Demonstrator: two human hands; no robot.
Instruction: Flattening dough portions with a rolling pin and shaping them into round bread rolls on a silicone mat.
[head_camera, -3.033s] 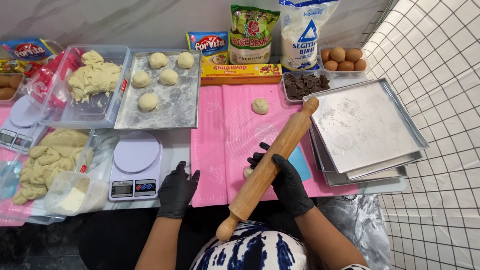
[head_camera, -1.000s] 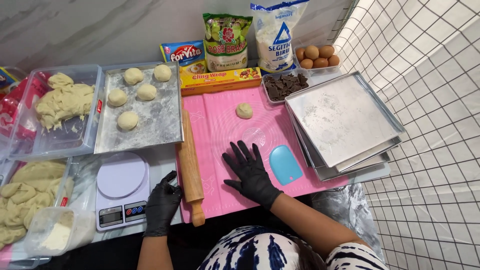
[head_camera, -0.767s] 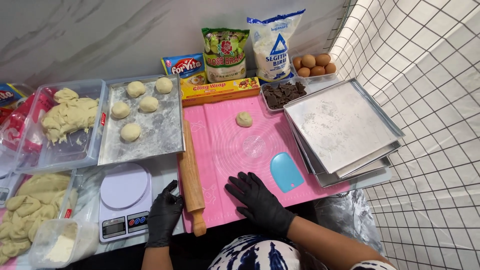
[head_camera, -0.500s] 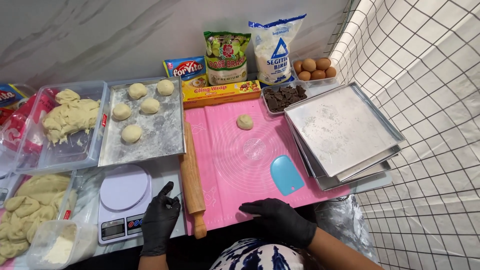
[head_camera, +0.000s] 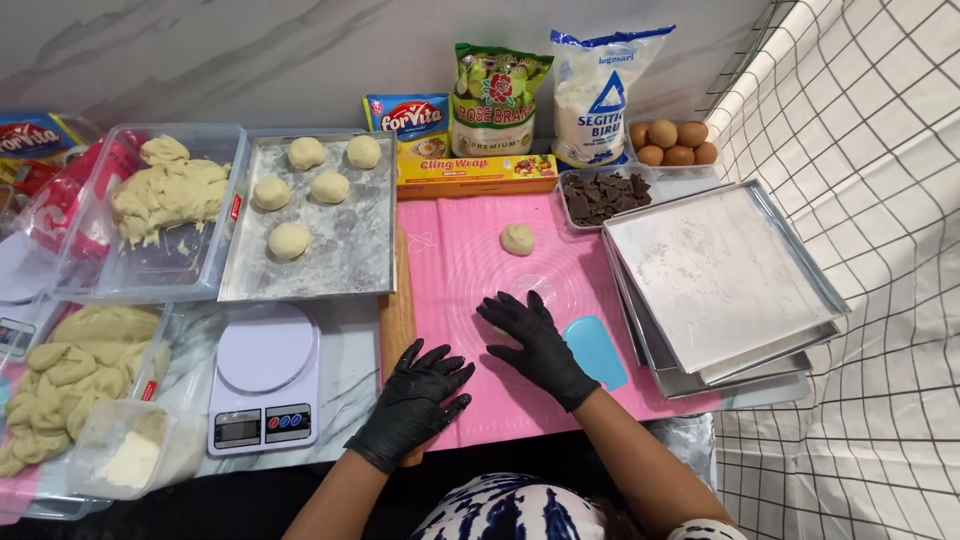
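Both my hands wear black gloves. My left hand (head_camera: 415, 398) lies flat with fingers spread over the near end of a wooden rolling pin (head_camera: 398, 310), which rests along the left edge of a pink silicone mat (head_camera: 470, 265). My right hand (head_camera: 532, 345) presses palm down on the middle of the mat, fingers apart, holding nothing. A single dough ball (head_camera: 518, 239) sits farther up the mat. A blue plastic scraper (head_camera: 595, 351) lies just right of my right hand.
A floured metal tray (head_camera: 350, 250) holds several dough balls. A white kitchen scale (head_camera: 264, 375) stands beside it. Tubs of dough (head_camera: 165, 195) are at left. Stacked empty baking trays (head_camera: 715, 275), a chocolate dish (head_camera: 605, 195), eggs (head_camera: 672, 140) and bags line the right and back.
The rolling pin, earlier held up in my right hand, now lies at the mat's left edge. My right hand drew back toward me, then came forward onto the mat again.
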